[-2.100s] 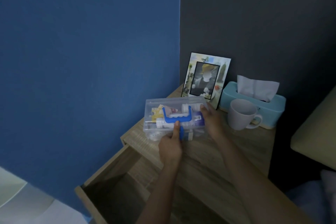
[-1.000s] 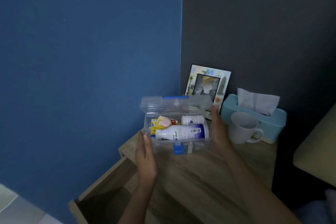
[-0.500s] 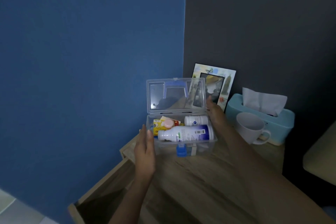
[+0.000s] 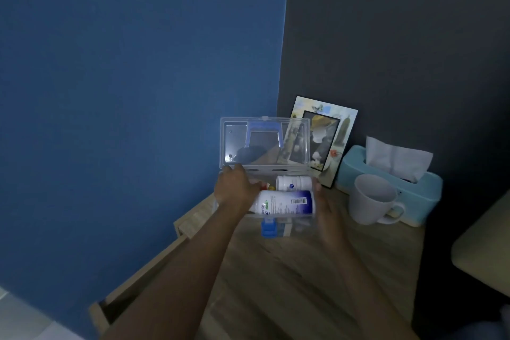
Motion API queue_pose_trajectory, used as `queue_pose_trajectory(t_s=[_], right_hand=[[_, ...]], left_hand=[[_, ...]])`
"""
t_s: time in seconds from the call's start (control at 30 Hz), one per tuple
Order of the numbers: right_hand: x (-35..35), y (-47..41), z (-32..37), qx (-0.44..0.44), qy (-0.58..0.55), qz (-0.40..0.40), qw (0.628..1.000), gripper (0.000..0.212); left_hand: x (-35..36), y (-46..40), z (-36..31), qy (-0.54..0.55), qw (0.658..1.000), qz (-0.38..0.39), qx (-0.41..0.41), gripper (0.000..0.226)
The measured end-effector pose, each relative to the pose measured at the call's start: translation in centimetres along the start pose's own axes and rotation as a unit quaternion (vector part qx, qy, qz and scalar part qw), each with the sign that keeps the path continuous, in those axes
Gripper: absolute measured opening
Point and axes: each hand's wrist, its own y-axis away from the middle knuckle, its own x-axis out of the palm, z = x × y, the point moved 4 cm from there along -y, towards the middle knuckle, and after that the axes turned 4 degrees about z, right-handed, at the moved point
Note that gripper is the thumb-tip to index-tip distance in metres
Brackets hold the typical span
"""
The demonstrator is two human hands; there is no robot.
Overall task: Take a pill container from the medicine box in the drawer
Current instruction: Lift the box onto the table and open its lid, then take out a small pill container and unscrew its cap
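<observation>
We see a wooden surface (image 4: 289, 284) with a grained top, set in the corner between a blue wall (image 4: 124, 91) and a dark grey wall (image 4: 400, 36). Its drawer (image 4: 143, 279) stands pulled out at the lower left. On the surface sits the medicine box (image 4: 298, 226), of clear hard plastic with a blue latch, its lid (image 4: 265, 143) raised upright. Behind it leans a picture frame (image 4: 336, 130), partly hidden by the lid. Just beside are a light blue tissue box (image 4: 414, 196) and, in front of it, a pale round mug (image 4: 369, 201). Our left hand (image 4: 236, 190) reaches into the box, its fingers bent over the contents; we cannot tell if they grip. Our right hand (image 4: 325, 210) lies flat against the box's right wall. Inside lie a large white pill container (image 4: 287, 201) on its side and a smaller white bottle (image 4: 294, 183) behind it.
</observation>
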Motion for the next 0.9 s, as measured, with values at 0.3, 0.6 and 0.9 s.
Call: queue_pose_trajectory(t_s=[0.3,0.6,0.9], right_hand=[[-0.2,2.1,2.4,-0.083,0.076,-0.048,0.992,0.037],[2.9,9.8,-0.3,-0.053,-0.059,-0.023,0.997,0.031],[1.0,15.7,-2.8,0.002,-0.017,-0.048,0.999,0.028]], left_hand=[[-2.3,2.3,-1.0,0.301,0.953,-0.015,0.035,0.023],[2.3,15.6,-0.7,0.567,0.809,0.155,0.009,0.027],[5.9,20.7,-0.1,0.516,0.841,0.156,0.057,0.018]])
